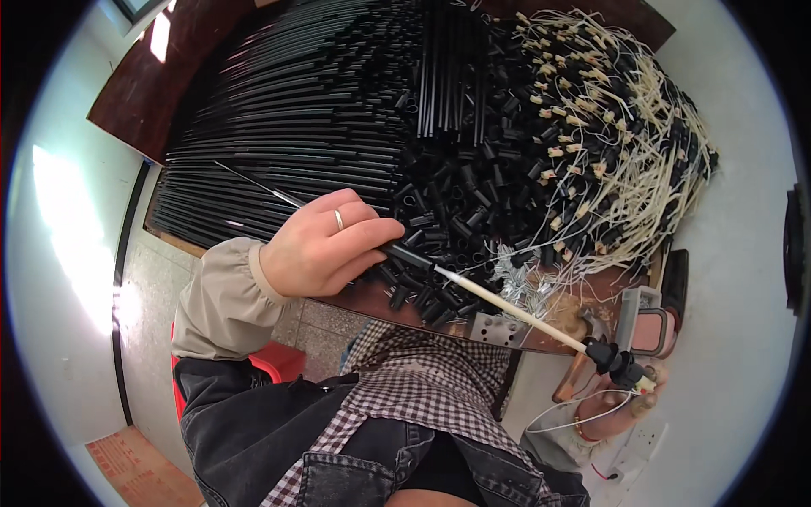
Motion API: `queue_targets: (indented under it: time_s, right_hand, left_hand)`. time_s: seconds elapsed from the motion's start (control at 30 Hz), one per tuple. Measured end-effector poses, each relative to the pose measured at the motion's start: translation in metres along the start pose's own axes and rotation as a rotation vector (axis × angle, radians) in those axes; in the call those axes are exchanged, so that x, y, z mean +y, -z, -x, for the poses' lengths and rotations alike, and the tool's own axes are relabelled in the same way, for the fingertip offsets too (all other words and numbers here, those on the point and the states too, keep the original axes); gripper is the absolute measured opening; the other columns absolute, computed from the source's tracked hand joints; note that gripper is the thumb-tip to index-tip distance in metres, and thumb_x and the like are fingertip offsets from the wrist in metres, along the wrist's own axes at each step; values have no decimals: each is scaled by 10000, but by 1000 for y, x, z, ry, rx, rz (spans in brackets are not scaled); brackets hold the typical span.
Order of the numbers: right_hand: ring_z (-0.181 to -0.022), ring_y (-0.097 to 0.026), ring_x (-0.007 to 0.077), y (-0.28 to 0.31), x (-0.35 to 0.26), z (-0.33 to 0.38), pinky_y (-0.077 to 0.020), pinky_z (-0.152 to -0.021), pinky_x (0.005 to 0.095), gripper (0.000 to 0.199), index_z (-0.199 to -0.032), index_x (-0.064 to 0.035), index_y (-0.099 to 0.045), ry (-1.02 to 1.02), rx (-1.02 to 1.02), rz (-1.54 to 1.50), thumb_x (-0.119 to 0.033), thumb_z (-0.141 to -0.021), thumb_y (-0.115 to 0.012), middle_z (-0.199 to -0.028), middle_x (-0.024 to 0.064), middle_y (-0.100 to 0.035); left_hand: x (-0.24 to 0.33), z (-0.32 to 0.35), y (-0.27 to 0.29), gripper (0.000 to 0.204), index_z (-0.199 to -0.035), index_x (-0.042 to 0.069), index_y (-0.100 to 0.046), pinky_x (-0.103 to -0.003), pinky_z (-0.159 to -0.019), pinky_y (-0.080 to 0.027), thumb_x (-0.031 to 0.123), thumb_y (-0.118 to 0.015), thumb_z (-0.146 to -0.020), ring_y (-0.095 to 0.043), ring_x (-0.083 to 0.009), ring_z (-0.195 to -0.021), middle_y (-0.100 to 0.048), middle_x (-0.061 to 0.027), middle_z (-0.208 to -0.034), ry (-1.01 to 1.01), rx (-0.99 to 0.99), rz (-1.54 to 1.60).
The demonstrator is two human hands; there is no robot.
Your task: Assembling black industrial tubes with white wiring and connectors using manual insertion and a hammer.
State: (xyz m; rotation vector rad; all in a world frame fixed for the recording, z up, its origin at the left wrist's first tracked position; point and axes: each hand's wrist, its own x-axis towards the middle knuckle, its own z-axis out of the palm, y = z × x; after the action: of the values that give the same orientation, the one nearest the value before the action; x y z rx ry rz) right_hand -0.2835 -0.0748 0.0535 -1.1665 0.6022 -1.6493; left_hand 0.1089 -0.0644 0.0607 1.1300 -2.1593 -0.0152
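My left hand (325,245), with a ring on one finger, is closed around a short black tube (405,255) threaded on a thin metal rod. A cream-coloured cable (507,306) runs out of that tube toward the lower right. My right hand (621,401) grips the cable's far end, where a black fitting (615,363) with a small connector sits. Thin white wires loop below the right hand. Both hands are held over the front edge of a brown table (372,300).
Long black tubes (287,127) are stacked across the table's left and middle. A heap of short black tube pieces (473,203) lies in front of them. Finished cream wires with black fittings (608,135) pile at the right. A hammer (583,338) and a small box (646,325) lie by the right hand.
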Motion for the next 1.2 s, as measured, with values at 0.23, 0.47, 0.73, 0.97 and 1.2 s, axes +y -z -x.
queue_targets:
  time_s: [0.23,0.47,0.73,0.97,1.2]
  right_hand:
    - [-480,-574,141,5,-5,-2,-455,-391,230,359,-970,-9,-462,-14,-133,91,-320,-877,-616,-796,173,-611]
    - [-503,-566,135,-42,32,-10,-442,-413,200,293,-915,11,-524,-512,-195,-132,-244,-864,-660,-759,147,-597]
    - [-497,-591,180,-41,41,-13,-488,-448,204,242,-947,19,-495,-661,-408,-93,-177,-886,-623,-789,146,-601]
    - [-595,-631,205,-42,39,-24,-530,-550,226,195,-979,17,-488,-872,-420,-186,-37,-851,-625,-821,146,-611]
    - [-657,-623,163,-33,36,4,-508,-604,233,216,-952,1,-541,-611,-440,48,54,-775,-654,-831,114,-618]
  left_hand:
    - [-1,-6,2,295,-1008,24,-657,-248,-443,-379,70,-663,-717,-420,-139,-485,-483,-12,-659,-76,-97,-2]
    - [96,-5,-21,490,-1247,7,-544,-214,-417,-399,73,-659,-775,-439,-102,-462,-545,-32,-691,175,-331,228]
    - [99,33,-67,603,-1364,18,-409,-254,-491,-466,13,-611,-796,-516,-172,-505,-644,-108,-922,512,-221,724]
    - [102,28,-78,595,-1367,50,-421,-244,-505,-462,5,-603,-802,-518,-168,-525,-644,-99,-906,443,-244,692]
    - [97,30,-82,566,-1344,118,-459,-228,-504,-471,80,-627,-806,-561,-175,-549,-636,-80,-847,403,-315,480]
